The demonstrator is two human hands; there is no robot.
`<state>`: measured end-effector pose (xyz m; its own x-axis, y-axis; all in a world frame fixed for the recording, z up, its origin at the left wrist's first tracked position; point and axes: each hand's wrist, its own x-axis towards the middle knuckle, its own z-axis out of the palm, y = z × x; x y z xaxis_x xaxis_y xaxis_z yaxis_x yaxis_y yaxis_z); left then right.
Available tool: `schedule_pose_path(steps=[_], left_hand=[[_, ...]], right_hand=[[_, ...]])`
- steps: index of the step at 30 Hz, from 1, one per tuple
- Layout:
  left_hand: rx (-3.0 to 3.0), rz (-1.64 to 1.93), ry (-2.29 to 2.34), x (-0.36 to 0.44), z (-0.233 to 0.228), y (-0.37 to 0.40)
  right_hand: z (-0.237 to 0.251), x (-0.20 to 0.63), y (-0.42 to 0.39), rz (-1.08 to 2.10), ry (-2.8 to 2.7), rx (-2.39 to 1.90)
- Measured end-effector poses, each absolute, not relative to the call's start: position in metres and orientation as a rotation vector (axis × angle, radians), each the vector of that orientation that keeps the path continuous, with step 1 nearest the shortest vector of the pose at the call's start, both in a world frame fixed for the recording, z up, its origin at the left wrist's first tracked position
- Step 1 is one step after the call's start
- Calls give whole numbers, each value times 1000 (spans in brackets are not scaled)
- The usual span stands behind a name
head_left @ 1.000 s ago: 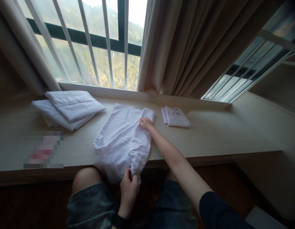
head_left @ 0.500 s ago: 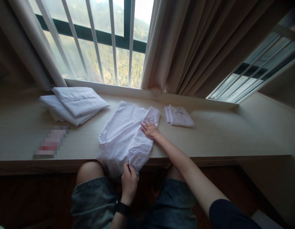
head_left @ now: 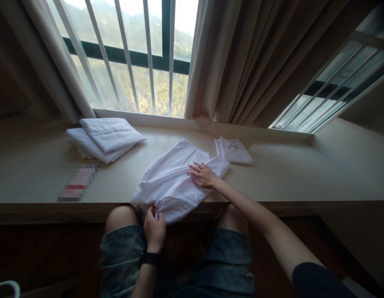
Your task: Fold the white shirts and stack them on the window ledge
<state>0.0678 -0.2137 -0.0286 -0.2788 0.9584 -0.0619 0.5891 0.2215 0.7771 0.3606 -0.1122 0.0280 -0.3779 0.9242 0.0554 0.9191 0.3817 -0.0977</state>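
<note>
A white shirt (head_left: 175,178), partly folded and wrinkled, lies slanted across the ledge, its near end hanging over the front edge. My left hand (head_left: 154,227), with a black band on the wrist, pinches the hanging end between thumb and fingers. Flat on the right part of the cloth rests my right hand (head_left: 204,176), fingers spread. The shirt's right corner reaches close to a small folded white shirt (head_left: 235,152); I cannot tell whether they touch.
Folded white garments (head_left: 108,138) lie stacked at the back left of the wooden ledge (head_left: 291,178). A blurred flat object (head_left: 78,182) sits in front of them. Behind stand a barred window (head_left: 133,62) and curtains (head_left: 241,62). My knees are under the front edge.
The white shirt has turned, its far right corner shifting right toward the small folded shirt. My left hand has moved left with the near end; my right hand has slid right and slightly nearer.
</note>
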Motion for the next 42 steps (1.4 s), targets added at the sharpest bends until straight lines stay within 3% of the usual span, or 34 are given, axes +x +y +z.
schedule_pose_path(steps=[3,8,15,21,26,32,35,42], left_hand=[[1519,947,1962,66,-24,-212],[1615,1050,2065,69,6,-197],[1959,367,1917,81,24,-144],[2165,129,1760,95,33,-78],[2261,35,1728,107,36,-34],[2323,-15,1726,107,26,-9],[2360,-46,1680,105,22,13],[2442,-28,1526,142,17,70]], right_hand=[[22,371,-105,173,-2597,-1558],[-1,378,-115,172,-2440,-1688],[-13,394,-162,131,-2263,-1908],[-17,390,-178,122,-2111,-2078],[-3,400,-144,230,-2051,-2028],[16,476,-56,-3,-1784,-2148],[7,528,-29,106,-1708,-2345],[-18,659,-58,118,-1663,-2596]])
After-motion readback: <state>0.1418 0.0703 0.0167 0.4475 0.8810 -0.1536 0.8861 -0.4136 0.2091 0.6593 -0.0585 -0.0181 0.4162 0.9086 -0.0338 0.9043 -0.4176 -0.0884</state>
